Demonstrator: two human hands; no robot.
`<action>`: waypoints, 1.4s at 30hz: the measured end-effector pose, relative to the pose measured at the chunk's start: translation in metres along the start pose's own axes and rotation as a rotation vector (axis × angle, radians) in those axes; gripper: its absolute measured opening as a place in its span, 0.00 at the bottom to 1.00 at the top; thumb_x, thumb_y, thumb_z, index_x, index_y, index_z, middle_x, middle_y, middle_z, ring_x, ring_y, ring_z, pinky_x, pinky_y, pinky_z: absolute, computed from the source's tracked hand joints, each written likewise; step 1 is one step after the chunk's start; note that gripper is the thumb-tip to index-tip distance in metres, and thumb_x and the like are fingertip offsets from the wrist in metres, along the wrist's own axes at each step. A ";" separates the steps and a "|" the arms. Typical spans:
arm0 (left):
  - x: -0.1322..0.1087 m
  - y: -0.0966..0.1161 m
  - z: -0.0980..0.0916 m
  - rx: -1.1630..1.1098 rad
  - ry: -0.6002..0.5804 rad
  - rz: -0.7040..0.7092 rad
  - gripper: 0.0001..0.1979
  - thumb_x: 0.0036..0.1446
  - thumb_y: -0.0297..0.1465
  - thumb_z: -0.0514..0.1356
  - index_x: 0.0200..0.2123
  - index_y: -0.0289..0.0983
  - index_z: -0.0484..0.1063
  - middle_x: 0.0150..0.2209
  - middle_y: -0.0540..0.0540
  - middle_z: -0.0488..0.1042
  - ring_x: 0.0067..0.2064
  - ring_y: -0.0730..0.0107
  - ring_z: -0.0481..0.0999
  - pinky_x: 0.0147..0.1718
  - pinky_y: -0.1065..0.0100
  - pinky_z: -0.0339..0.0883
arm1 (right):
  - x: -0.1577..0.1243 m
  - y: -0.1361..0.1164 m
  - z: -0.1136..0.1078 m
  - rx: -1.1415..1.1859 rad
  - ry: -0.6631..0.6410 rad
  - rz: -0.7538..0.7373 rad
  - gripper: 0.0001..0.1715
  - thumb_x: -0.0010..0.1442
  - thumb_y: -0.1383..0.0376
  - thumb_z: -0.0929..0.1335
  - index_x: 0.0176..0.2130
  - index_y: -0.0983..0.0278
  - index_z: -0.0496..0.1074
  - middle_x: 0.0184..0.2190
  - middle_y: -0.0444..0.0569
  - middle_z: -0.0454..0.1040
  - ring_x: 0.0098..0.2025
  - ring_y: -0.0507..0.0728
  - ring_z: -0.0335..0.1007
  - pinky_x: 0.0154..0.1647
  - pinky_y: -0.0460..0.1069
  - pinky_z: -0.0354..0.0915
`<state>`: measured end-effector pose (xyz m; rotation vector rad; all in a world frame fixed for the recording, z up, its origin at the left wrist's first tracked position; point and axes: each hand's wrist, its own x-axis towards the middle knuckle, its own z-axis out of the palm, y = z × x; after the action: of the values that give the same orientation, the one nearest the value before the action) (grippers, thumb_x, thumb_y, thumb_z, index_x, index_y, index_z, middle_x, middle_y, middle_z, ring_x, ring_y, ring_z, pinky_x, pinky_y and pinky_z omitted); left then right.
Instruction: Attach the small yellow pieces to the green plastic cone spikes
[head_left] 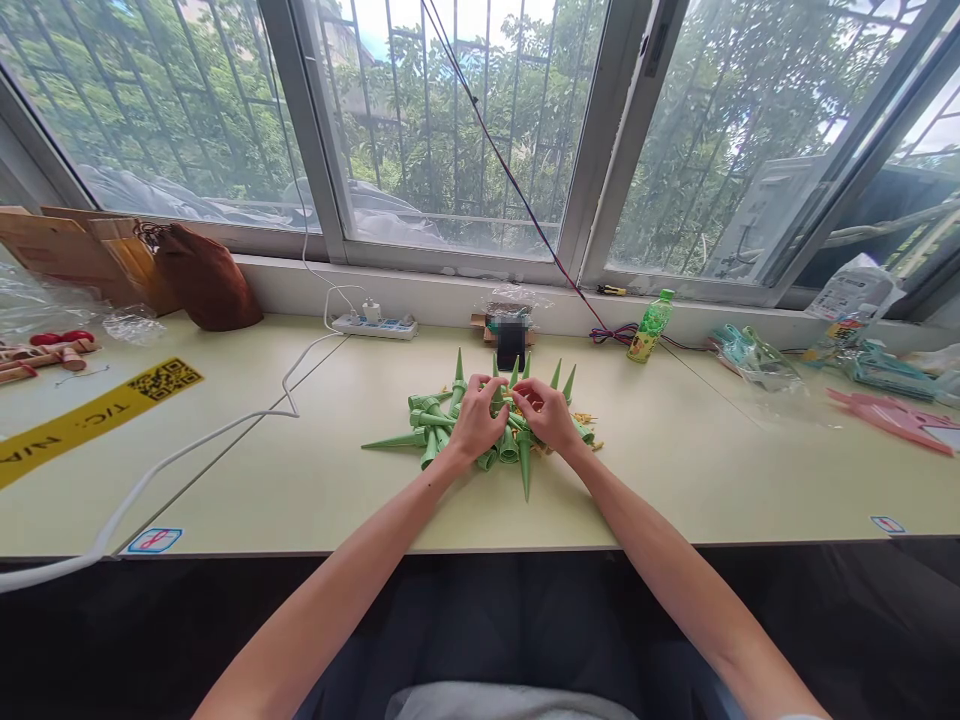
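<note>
Over a pile of green plastic watering spikes (431, 412), both hands meet at mid-table. My left hand (478, 418) is closed around a green spike piece (497, 400), mostly hidden by the fingers. My right hand (546, 412) pinches close beside it, thumb and fingertips together; what they hold is too small to make out. Several spikes stand with tips up behind the hands. One long spike (525, 468) points toward the table's front edge, and another (391, 441) points left. Small yellow-brown parts (587, 420) lie under and beside my right hand.
Behind the pile stands a dark phone-like device (511, 342). A green-capped bottle (651, 326) and a power strip (375, 326) are near the window. A white cable (217, 428) crosses the left side. Wrapped plastic pieces (757, 352) and a pink piece (896, 418) lie right; a brown bag (204, 280) sits left.
</note>
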<state>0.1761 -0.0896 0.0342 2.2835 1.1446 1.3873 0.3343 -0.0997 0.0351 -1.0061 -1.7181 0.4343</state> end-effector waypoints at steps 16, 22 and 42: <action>0.000 0.004 -0.003 0.031 0.016 0.011 0.17 0.54 0.23 0.60 0.48 0.40 0.71 0.46 0.44 0.64 0.40 0.67 0.72 0.42 0.63 0.70 | 0.001 -0.001 0.000 -0.015 -0.002 0.004 0.15 0.62 0.54 0.66 0.37 0.64 0.72 0.31 0.49 0.75 0.27 0.53 0.68 0.30 0.48 0.65; 0.000 0.001 -0.001 0.034 0.026 0.045 0.17 0.55 0.23 0.59 0.48 0.40 0.71 0.46 0.44 0.64 0.40 0.68 0.72 0.43 0.63 0.69 | 0.001 0.002 0.001 -0.040 -0.001 0.005 0.17 0.63 0.53 0.65 0.35 0.64 0.73 0.29 0.49 0.75 0.28 0.54 0.69 0.31 0.48 0.65; 0.000 0.002 0.000 0.033 0.020 0.039 0.17 0.55 0.23 0.58 0.49 0.39 0.70 0.46 0.43 0.64 0.42 0.66 0.72 0.44 0.62 0.69 | 0.002 0.001 0.001 -0.119 0.034 0.016 0.24 0.64 0.49 0.63 0.28 0.64 0.72 0.22 0.45 0.71 0.24 0.52 0.61 0.27 0.47 0.58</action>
<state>0.1768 -0.0916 0.0355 2.3318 1.1428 1.4187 0.3340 -0.0975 0.0350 -1.1064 -1.7225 0.3264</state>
